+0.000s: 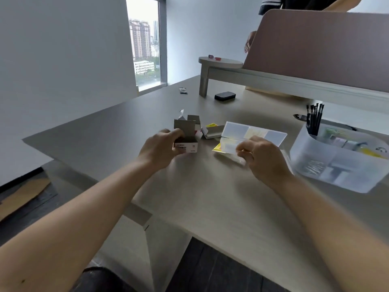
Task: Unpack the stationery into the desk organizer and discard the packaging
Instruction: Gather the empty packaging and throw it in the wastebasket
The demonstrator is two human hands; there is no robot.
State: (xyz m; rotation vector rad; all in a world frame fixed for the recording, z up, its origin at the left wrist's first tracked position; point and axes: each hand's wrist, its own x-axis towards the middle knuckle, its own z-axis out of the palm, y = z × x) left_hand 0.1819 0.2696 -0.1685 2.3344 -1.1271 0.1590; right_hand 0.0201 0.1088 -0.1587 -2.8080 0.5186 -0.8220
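Observation:
My left hand grips a small open cardboard box with its flaps up, just above the desk. To its right, my right hand pinches a clear plastic wrapper with a yellow corner. Behind the wrapper lies a flat card of pale sticky-note pads. A translucent desk organizer stands at the right and holds several black pens upright and small items in its compartments. Another opened small box with a yellow piece lies between the two hands, further back.
A black pad-like object and a scrap of wrapper lie further back on the desk. A raised shelf and a pinkish divider panel run along the far side, with another person behind. The desk's left edge drops to the floor.

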